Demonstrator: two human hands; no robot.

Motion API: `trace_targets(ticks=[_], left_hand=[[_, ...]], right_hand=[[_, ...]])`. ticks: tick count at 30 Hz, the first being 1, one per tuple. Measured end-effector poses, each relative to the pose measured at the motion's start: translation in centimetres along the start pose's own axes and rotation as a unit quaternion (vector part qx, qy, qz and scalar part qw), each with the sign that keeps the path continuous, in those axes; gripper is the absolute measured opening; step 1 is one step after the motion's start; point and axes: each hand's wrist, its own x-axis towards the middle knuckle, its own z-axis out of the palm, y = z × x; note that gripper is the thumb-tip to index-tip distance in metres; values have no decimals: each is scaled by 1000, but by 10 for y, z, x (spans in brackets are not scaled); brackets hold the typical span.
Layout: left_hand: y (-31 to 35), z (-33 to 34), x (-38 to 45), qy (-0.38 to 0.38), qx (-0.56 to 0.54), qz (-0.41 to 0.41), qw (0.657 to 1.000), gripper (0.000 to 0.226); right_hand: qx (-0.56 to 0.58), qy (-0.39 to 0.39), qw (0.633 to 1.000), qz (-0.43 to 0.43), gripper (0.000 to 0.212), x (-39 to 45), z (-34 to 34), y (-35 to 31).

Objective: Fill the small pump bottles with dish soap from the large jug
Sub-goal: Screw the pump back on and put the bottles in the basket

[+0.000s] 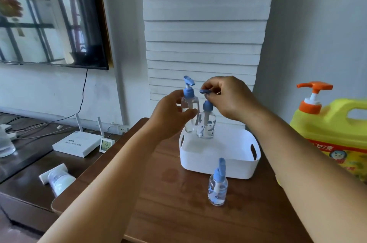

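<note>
Your left hand [174, 111] grips a clear plastic pump bottle with a blue pump head [189, 111], fingers curled round its body, holding it up above the far left corner of the white plastic handled bin [218, 161]. Your right hand [228, 98] pinches the blue pump nozzle of a second clear pump bottle [206, 125], fingertips closed on the nozzle top, bottle hanging upright just over the bin's far rim. The two held bottles sit just beside each other; touching or not, can't tell. Both look clear inside; fill level not readable.

A third clear small pump bottle with a blue head [217, 187] stands upright on the brown wooden table [168, 213], just in front of the bin, untouched.

The large yellow dish-soap jug with an orange pump [333, 133] stands at the table's right edge, well apart from both hands, pump on.

Lower dark cabinet [29, 163] to the left holds a white router [77, 141], a small digital clock [106, 144] and a white tube lying on its side [56, 177].
</note>
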Motion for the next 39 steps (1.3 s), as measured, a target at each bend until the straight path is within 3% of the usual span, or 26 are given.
trace_targets(ticks=[3,6,14,20,31,39], left_hand=[[-17,17,17,-31,49,-8,998,30],[-40,34,29,-66,100,-14,993,22],[-79,62,47,-113,175,-36,977,29],[-81,63,54,-113,178,-36,977,20],[-78,60,46,-74,154,-48,984,30],[-82,60,46,-77,148,-48,985,33]], right_hand=[[-11,26,999,18,22,6,14,28],[-26,3,999,41,28,8,37,57],[-10,-45,996,81,34,14,74,98],[14,-42,995,84,36,17,83,103],[38,-108,982,148,46,10,80,96],[-13,-98,984,147,22,7,89,97]])
